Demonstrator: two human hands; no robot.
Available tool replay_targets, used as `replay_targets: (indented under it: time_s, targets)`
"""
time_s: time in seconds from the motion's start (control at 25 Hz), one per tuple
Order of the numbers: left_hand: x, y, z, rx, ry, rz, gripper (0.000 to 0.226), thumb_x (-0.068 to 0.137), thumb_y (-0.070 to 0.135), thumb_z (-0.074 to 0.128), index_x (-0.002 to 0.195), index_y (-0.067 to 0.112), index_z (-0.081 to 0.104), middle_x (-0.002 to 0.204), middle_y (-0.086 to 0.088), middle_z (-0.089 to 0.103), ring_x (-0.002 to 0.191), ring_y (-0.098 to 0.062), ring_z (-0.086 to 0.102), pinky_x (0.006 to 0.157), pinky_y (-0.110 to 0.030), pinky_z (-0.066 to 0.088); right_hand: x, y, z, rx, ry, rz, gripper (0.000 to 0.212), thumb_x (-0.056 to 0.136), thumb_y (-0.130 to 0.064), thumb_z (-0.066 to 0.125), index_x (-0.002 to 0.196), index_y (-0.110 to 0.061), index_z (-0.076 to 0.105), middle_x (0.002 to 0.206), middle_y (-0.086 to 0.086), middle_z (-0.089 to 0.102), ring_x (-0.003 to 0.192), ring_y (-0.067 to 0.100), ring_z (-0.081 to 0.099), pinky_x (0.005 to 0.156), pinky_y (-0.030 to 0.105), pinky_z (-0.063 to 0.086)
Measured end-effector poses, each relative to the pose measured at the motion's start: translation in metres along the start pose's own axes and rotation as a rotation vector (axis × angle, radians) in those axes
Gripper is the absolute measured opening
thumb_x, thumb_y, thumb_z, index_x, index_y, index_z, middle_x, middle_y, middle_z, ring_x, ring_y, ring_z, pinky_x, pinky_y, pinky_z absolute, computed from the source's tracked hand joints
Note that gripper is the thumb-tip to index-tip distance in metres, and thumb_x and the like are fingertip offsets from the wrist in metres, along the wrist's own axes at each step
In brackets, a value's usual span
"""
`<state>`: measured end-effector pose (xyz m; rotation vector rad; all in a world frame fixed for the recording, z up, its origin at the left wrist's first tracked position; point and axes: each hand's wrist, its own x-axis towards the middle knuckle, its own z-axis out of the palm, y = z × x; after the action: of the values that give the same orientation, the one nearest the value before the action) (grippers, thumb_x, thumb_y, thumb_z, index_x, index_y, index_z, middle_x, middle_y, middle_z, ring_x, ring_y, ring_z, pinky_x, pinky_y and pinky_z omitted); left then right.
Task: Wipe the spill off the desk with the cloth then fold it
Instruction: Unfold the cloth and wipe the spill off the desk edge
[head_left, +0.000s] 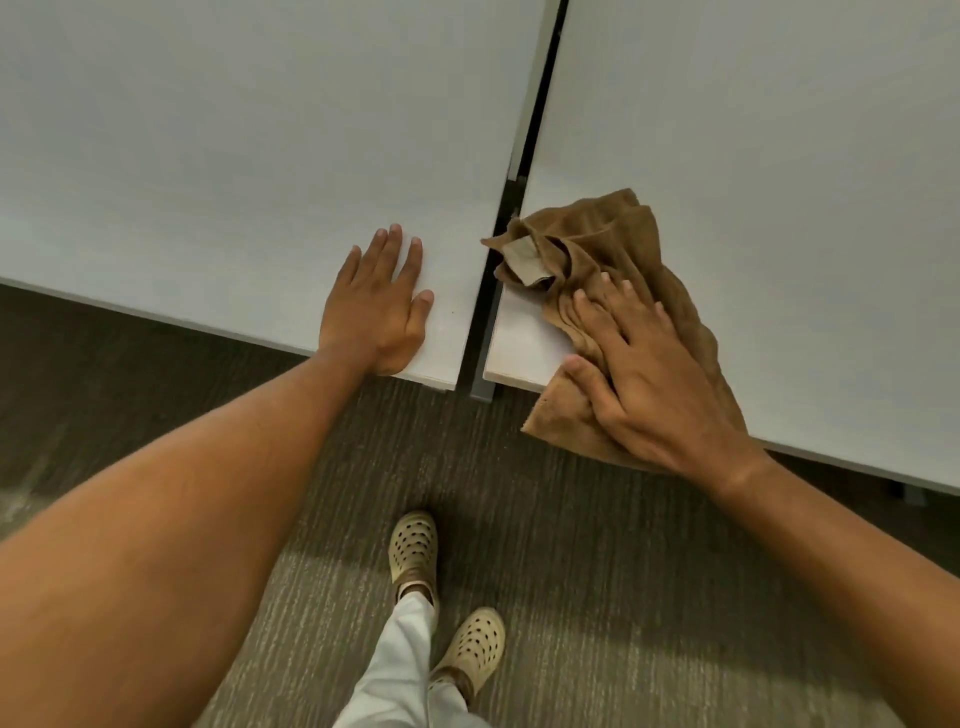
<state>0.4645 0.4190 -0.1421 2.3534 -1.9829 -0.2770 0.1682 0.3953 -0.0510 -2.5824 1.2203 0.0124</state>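
Observation:
A crumpled brown cloth (613, 244) lies on the near left corner of the right white desk (779, 156), with one edge hanging over the front. My right hand (654, 384) presses flat on the cloth, fingers spread, thumb on the hanging part. My left hand (376, 301) rests palm down on the near right corner of the left white desk (208, 156), holding nothing. A tan label shows on the cloth near the desk's left edge. I cannot make out any spill on either desk.
A dark narrow gap (511, 218) separates the two desks. Below the desks is grey carpet (597, 597). My feet in beige perforated clogs (413, 545) and light trousers stand between the arms.

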Motion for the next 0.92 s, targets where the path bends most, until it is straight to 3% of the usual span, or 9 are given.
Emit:
replay_targets:
  time_s: [0.12, 0.32, 0.56, 0.68, 0.92]
  targets:
    - [0.002, 0.002, 0.001, 0.000, 0.020, -0.007, 0.066, 0.100, 0.048, 0.017, 0.157, 0.017, 0.001, 0.166, -0.009, -0.003, 0.153, -0.023, -0.005, 0.123, -0.040, -0.001, -0.019, 0.009, 0.000, -0.079, -0.019, -0.087, 0.083, 0.089, -0.069, 0.035, 0.156, -0.032, 0.002, 0.166, 0.005, -0.004, 0.152, 0.015, -0.007, 0.119, 0.032, -0.009]
    - [0.004, 0.002, 0.005, 0.015, 0.037, -0.012, 0.067, 0.099, 0.047, 0.018, 0.157, 0.016, 0.004, 0.166, -0.011, 0.000, 0.153, -0.024, -0.003, 0.123, -0.041, 0.000, -0.006, -0.003, 0.024, -0.273, 0.045, -0.129, 0.083, 0.090, -0.052, 0.044, 0.157, -0.020, 0.007, 0.164, 0.019, 0.005, 0.152, 0.033, 0.005, 0.124, 0.049, 0.013]
    - [0.002, 0.003, 0.003, 0.008, 0.028, -0.006, 0.066, 0.100, 0.045, 0.019, 0.157, 0.015, 0.005, 0.166, -0.013, 0.000, 0.153, -0.025, -0.003, 0.123, -0.042, 0.001, 0.022, -0.053, 0.050, -0.308, 0.226, -0.093, 0.075, 0.094, -0.060, 0.039, 0.154, -0.018, 0.023, 0.160, 0.024, 0.022, 0.148, 0.040, 0.021, 0.119, 0.052, 0.024]
    - [0.002, -0.001, 0.002, 0.027, 0.030, 0.013, 0.066, 0.100, 0.047, 0.018, 0.157, 0.016, 0.003, 0.166, -0.012, -0.001, 0.153, -0.025, -0.003, 0.123, -0.042, 0.001, 0.027, -0.059, 0.055, -0.308, 0.260, -0.071, 0.072, 0.095, -0.063, 0.032, 0.153, -0.020, 0.027, 0.160, 0.022, 0.024, 0.147, 0.040, 0.025, 0.118, 0.052, 0.025]
    - [0.004, -0.004, 0.003, 0.046, 0.002, 0.021, 0.066, 0.101, 0.049, 0.017, 0.157, 0.017, 0.001, 0.166, -0.010, -0.004, 0.153, -0.023, -0.005, 0.123, -0.042, -0.001, -0.025, -0.015, 0.052, -0.218, 0.326, 0.052, 0.061, 0.095, -0.047, 0.045, 0.150, -0.023, 0.033, 0.160, 0.018, 0.026, 0.149, 0.036, 0.021, 0.120, 0.049, 0.021]
